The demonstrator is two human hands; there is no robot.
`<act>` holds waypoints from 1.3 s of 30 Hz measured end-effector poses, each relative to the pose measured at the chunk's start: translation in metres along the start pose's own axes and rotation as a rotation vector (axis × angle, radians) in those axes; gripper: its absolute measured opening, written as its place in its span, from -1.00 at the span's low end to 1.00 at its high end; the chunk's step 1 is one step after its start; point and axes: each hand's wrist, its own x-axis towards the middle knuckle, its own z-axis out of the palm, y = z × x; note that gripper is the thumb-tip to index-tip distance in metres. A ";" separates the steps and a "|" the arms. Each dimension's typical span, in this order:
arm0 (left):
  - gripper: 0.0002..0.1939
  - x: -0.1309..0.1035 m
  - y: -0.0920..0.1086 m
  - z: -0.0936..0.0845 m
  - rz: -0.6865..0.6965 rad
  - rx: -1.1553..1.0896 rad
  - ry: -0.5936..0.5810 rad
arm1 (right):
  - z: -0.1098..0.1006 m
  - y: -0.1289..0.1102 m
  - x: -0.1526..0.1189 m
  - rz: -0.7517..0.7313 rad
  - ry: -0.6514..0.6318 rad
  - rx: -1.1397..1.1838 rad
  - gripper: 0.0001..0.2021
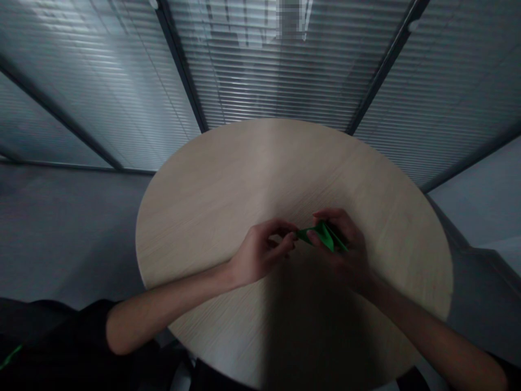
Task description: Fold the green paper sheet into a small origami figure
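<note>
A small piece of folded green paper [324, 235] is held between my two hands above the round table. My right hand [345, 244] grips its wider, layered end, with the thumb on the near side and the fingers behind. At its narrow left tip, my left hand [264, 247] pinches the paper between thumb and fingertips. Several folds stand apart on the right side of the paper. My right palm hides part of it.
The round wooden table [211, 190] lies beneath my hands, its far edge close to a glass partition with blinds [277, 81]. Grey floor [73, 228] shows to the left. A shadow falls across the table's near part.
</note>
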 end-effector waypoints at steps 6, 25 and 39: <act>-0.70 0.001 0.002 0.001 -0.024 0.022 -0.011 | 0.000 0.001 0.000 0.000 -0.030 0.025 -0.72; -0.69 0.000 0.000 0.000 -0.021 0.034 -0.063 | 0.000 0.005 -0.002 -0.023 -0.121 0.039 -0.70; -0.73 0.002 0.001 -0.001 -0.068 -0.001 -0.022 | 0.000 0.005 -0.001 0.012 -0.071 0.056 -0.73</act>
